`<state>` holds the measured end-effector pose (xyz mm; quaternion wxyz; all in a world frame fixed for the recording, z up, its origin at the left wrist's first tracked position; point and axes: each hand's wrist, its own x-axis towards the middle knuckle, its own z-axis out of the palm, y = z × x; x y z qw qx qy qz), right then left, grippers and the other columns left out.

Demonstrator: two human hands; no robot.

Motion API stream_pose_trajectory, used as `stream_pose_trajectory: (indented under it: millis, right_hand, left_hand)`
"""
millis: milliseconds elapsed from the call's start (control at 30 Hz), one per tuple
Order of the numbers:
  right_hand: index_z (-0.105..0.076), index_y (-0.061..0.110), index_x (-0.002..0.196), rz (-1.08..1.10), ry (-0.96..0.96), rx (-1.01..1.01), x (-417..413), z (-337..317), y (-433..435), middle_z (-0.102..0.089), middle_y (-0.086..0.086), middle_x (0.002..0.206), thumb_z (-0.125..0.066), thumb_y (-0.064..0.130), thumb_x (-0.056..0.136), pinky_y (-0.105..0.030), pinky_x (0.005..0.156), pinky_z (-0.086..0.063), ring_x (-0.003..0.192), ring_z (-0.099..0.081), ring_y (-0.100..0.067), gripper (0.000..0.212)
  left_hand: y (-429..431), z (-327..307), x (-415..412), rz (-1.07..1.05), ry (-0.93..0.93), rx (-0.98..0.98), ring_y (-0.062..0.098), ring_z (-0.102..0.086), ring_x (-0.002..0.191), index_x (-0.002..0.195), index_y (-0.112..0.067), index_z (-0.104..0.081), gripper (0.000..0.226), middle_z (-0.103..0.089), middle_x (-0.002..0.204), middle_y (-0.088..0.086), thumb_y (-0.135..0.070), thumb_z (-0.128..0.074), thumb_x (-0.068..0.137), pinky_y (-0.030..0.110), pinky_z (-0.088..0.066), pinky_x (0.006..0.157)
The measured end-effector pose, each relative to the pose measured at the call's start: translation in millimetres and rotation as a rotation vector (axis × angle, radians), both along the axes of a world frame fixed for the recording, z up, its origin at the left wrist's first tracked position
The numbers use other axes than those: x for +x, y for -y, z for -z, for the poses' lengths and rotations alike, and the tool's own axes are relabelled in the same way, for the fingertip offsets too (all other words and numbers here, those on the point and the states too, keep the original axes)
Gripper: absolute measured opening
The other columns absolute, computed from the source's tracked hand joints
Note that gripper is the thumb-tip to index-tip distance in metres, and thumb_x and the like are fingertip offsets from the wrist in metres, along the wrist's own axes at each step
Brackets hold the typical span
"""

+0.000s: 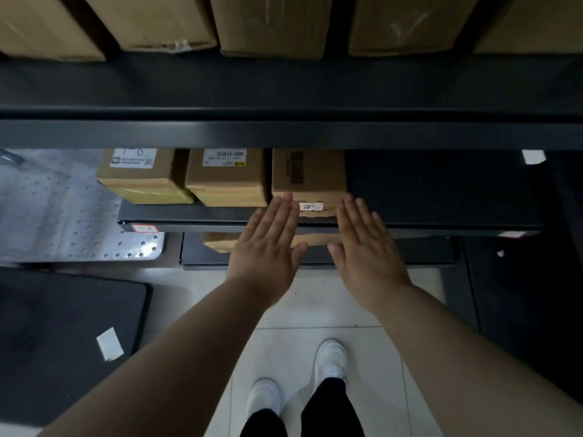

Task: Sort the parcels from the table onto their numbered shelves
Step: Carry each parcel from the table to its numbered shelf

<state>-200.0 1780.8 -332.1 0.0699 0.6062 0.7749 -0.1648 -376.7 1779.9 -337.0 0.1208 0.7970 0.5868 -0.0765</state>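
Observation:
A cardboard parcel (309, 181) with a small white numbered sticker on its front stands on the middle dark shelf (441, 216), rightmost in a row of three. My left hand (268, 244) and my right hand (366, 244) are held flat with straight fingers in front of it, one at each front corner. The fingertips reach its lower front edge; I cannot tell whether they touch it. Neither hand holds anything. Two other parcels (227, 178) (142, 175) with white labels sit to its left.
The upper shelf (284, 134) carries several large cardboard boxes (271, 23). A lower shelf holds another box (220, 241). A perforated metal plate (63, 209) and a dark table (63, 342) with a white slip lie at the left. White tiled floor is below.

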Motion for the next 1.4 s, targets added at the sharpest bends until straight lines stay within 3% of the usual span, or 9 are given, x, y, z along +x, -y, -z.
stream_pose_trajectory:
  millis: [167, 267, 400, 467, 567, 700, 867, 1000, 1400]
  right_hand:
    - [0.009, 0.011, 0.145, 0.033, 0.051, 0.011, -6.4, -34.8, 57.0, 0.013, -0.003, 0.156, 0.004, 0.050, 0.088, -0.029, 0.113, 0.013, 0.144, 0.012, -0.017, 0.069]
    - [0.027, 0.020, 0.138, 0.090, 0.027, -0.011, -9.7, -73.6, 81.7, 0.033, 0.004, 0.147, 0.012, 0.052, 0.086, -0.030, 0.113, 0.020, 0.138, 0.030, -0.013, 0.063]
    - [0.022, 0.020, 0.143, 0.138, 0.109, 0.070, -13.8, -129.6, 122.0, 0.025, 0.000, 0.154, 0.004, 0.051, 0.094, -0.038, 0.116, 0.016, 0.141, 0.026, -0.017, 0.060]
    - [0.013, 0.022, 0.149, 0.213, 0.102, 0.064, -13.6, -152.6, 148.9, 0.019, -0.001, 0.158, -0.003, 0.051, 0.096, -0.041, 0.116, 0.013, 0.144, 0.020, -0.019, 0.063]
    - [0.008, 0.024, 0.151, 0.378, 0.061, 0.030, -8.1, -183.8, 196.7, 0.018, 0.000, 0.158, 0.010, 0.056, 0.087, -0.041, 0.116, 0.012, 0.145, 0.018, -0.020, 0.072]
    - [0.009, 0.025, 0.151, 0.569, 0.036, 0.025, 19.3, -218.8, 263.1, 0.020, 0.000, 0.158, -0.011, 0.048, 0.100, -0.038, 0.116, 0.012, 0.144, 0.021, -0.018, 0.059]
    - [0.010, 0.026, 0.151, 0.858, 0.074, 0.097, 78.5, -258.4, 357.0, 0.019, -0.001, 0.158, -0.012, 0.047, 0.101, -0.037, 0.119, 0.008, 0.144, 0.020, -0.017, 0.058]
    - [0.009, 0.027, 0.151, 1.102, 0.136, 0.168, 120.1, -284.1, 467.6, 0.018, 0.000, 0.158, -0.012, 0.049, 0.100, -0.038, 0.119, 0.008, 0.145, 0.019, -0.018, 0.059]
    - [0.006, 0.029, 0.152, 1.831, 0.229, 0.138, 108.4, -313.5, 872.0, 0.012, 0.001, 0.160, -0.013, 0.050, 0.100, -0.043, 0.119, 0.004, 0.146, 0.015, -0.019, 0.060]
  left_hand:
    - [49.8, -46.9, -14.1, 0.065, -0.018, 0.003, 0.016, 0.030, 0.139, 0.146, -0.015, 0.025, 0.069, 0.033, 0.151, 0.002, -0.051, 0.024, 0.087, 0.035, 0.016, 0.116]
    - [73.7, -88.7, -22.5, 0.099, -0.073, -0.037, 0.014, 0.035, 0.136, 0.133, -0.019, 0.042, 0.061, 0.045, 0.142, -0.002, -0.048, 0.025, 0.082, 0.038, 0.019, 0.116]
    - [103.5, -145.1, -26.0, 0.170, -0.079, -0.008, 0.012, 0.033, 0.135, 0.141, -0.020, 0.029, 0.058, 0.037, 0.145, -0.003, -0.048, 0.001, 0.099, 0.040, 0.019, 0.115]
    - [121.4, -169.1, -21.6, 0.254, -0.083, 0.039, 0.013, 0.028, 0.140, 0.147, -0.020, 0.023, 0.061, 0.033, 0.148, -0.003, -0.048, -0.004, 0.100, 0.041, 0.018, 0.115]
    - [146.4, -198.0, -3.0, 0.395, -0.086, 0.078, 0.016, 0.022, 0.145, 0.147, -0.019, 0.021, 0.061, 0.026, 0.155, -0.002, -0.048, -0.004, 0.100, 0.041, 0.018, 0.115]
    - [176.4, -236.1, 49.4, 0.624, -0.096, 0.143, 0.017, 0.023, 0.144, 0.143, -0.020, 0.025, 0.059, 0.023, 0.158, 0.000, -0.049, -0.003, 0.100, 0.043, 0.014, 0.117]
    - [229.0, -277.9, 138.2, 0.919, -0.024, 0.235, 0.015, 0.015, 0.147, 0.152, -0.022, 0.009, 0.062, 0.012, 0.161, -0.002, -0.050, -0.005, 0.098, 0.044, 0.010, 0.118]
    - [308.4, -302.4, 211.9, 1.175, 0.039, 0.321, 0.016, 0.008, 0.148, 0.150, -0.025, 0.008, 0.066, 0.005, 0.162, -0.002, -0.052, 0.010, 0.090, 0.044, 0.006, 0.119]
    - [689.6, -334.2, 322.9, 1.786, 0.211, 0.260, 0.014, 0.014, 0.147, 0.151, -0.032, 0.011, 0.058, 0.012, 0.161, -0.006, -0.052, -0.006, 0.099, 0.043, 0.005, 0.120]
